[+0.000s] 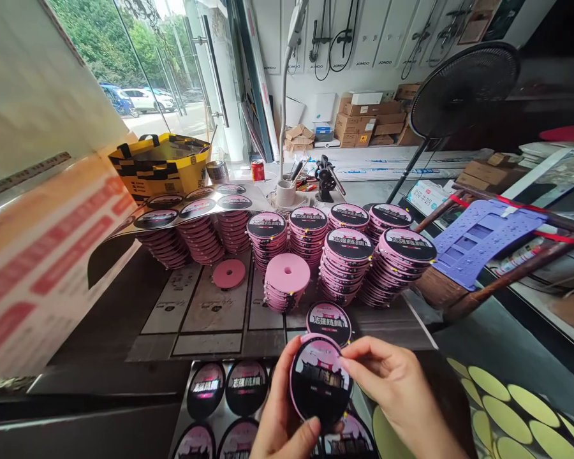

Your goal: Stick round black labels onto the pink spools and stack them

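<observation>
My left hand [280,417] grips a pink round disc [319,381] with a black label on its face, thumb under its lower edge. My right hand [397,389] pinches the disc's right rim with fingertips. Just beyond it lies another labelled disc [329,322] flat on the table. Below my hands is a sheet of round black stickers [227,389]. Further back stand several stacks of labelled pink discs [347,264], one unlabelled stack [286,284] and a single bare pink disc [228,273].
A sticker sheet [191,210] lies over the left stacks. A yellow-black bag [160,162], a red can [257,169], a white cup [285,192] and a black fan [463,89] stand behind. A purple plastic panel [483,239] rests on a wooden chair at right.
</observation>
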`<control>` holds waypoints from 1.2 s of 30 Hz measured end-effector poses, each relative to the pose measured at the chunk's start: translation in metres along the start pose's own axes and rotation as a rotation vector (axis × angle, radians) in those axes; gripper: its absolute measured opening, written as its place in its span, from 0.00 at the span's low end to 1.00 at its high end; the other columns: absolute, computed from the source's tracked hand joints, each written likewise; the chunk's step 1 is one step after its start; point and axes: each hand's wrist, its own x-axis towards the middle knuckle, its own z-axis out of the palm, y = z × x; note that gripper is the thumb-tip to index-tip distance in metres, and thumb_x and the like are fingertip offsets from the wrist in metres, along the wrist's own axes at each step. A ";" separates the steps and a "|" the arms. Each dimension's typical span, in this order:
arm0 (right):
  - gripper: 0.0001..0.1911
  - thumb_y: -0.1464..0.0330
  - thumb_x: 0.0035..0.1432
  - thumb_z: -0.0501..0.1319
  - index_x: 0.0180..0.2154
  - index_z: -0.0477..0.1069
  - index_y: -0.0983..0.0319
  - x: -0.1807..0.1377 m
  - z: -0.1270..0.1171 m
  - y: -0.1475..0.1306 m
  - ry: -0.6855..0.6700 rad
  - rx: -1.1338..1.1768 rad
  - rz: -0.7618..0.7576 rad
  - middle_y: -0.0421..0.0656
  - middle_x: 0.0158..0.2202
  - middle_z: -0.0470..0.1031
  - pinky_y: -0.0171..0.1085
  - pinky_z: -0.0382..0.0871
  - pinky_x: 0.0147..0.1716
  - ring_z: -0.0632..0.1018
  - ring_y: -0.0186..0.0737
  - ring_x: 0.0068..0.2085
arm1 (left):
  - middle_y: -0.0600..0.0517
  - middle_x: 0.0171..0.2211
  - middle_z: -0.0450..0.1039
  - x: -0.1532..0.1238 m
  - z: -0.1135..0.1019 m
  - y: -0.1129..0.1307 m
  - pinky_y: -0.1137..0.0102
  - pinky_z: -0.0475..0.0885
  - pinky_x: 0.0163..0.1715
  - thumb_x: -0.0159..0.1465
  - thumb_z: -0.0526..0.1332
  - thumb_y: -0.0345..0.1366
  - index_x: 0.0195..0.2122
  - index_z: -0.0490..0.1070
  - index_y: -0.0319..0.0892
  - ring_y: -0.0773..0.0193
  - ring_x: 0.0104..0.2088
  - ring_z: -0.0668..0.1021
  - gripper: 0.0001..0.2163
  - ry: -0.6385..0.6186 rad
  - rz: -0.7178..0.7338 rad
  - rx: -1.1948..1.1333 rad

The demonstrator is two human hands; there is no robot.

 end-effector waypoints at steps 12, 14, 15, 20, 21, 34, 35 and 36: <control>0.05 0.67 0.45 0.64 0.23 0.73 0.61 0.003 0.001 0.004 0.010 -0.030 0.036 0.41 0.21 0.75 0.34 0.66 0.25 0.73 0.39 0.24 | 0.53 0.57 0.63 0.008 -0.004 -0.010 0.61 0.67 0.48 0.47 0.69 0.31 0.53 0.63 0.61 0.49 0.52 0.69 0.33 0.019 -0.060 -0.074; 0.05 0.67 0.42 0.65 0.23 0.73 0.62 0.004 -0.001 0.005 -0.014 0.023 0.075 0.41 0.21 0.75 0.35 0.66 0.25 0.73 0.39 0.24 | 0.54 0.55 0.64 0.009 -0.005 -0.008 0.64 0.68 0.46 0.42 0.70 0.27 0.52 0.64 0.61 0.51 0.50 0.70 0.37 0.021 -0.113 -0.117; 0.05 0.68 0.41 0.66 0.22 0.74 0.62 0.005 -0.002 0.004 -0.024 0.044 0.091 0.41 0.21 0.75 0.35 0.66 0.25 0.73 0.38 0.24 | 0.55 0.55 0.65 0.010 -0.005 -0.007 0.65 0.69 0.45 0.40 0.70 0.25 0.52 0.65 0.61 0.52 0.49 0.71 0.37 0.021 -0.130 -0.134; 0.04 0.68 0.38 0.67 0.21 0.75 0.63 0.008 -0.005 -0.001 -0.056 0.101 0.112 0.40 0.20 0.75 0.34 0.65 0.25 0.73 0.37 0.23 | 0.56 0.53 0.66 0.012 -0.007 -0.005 0.63 0.72 0.40 0.41 0.67 0.23 0.50 0.67 0.62 0.54 0.45 0.74 0.35 -0.016 -0.165 -0.216; 0.04 0.68 0.38 0.67 0.20 0.75 0.63 0.008 -0.006 -0.001 -0.069 0.110 0.117 0.40 0.20 0.75 0.34 0.65 0.25 0.72 0.37 0.23 | 0.55 0.53 0.66 0.012 -0.008 -0.005 0.61 0.73 0.40 0.42 0.66 0.22 0.50 0.66 0.61 0.53 0.44 0.74 0.35 -0.028 -0.169 -0.229; 0.06 0.68 0.38 0.70 0.22 0.75 0.62 0.007 -0.010 0.008 -0.086 0.310 0.165 0.37 0.21 0.74 0.28 0.63 0.27 0.69 0.30 0.25 | 0.55 0.54 0.66 0.010 -0.010 0.002 0.58 0.75 0.38 0.41 0.59 0.17 0.51 0.66 0.60 0.51 0.45 0.75 0.38 -0.075 -0.214 -0.275; 0.06 0.68 0.39 0.70 0.22 0.75 0.61 0.006 -0.010 0.009 -0.095 0.297 0.158 0.37 0.21 0.74 0.28 0.63 0.27 0.69 0.30 0.25 | 0.55 0.54 0.66 0.010 -0.009 0.002 0.59 0.75 0.38 0.41 0.60 0.17 0.51 0.66 0.59 0.51 0.45 0.75 0.38 -0.060 -0.214 -0.265; 0.06 0.68 0.39 0.70 0.23 0.75 0.61 0.006 -0.010 0.010 -0.102 0.285 0.151 0.37 0.22 0.74 0.28 0.63 0.27 0.70 0.30 0.25 | 0.54 0.54 0.66 0.009 -0.008 0.002 0.59 0.75 0.38 0.41 0.61 0.17 0.51 0.66 0.59 0.50 0.46 0.74 0.37 -0.040 -0.213 -0.256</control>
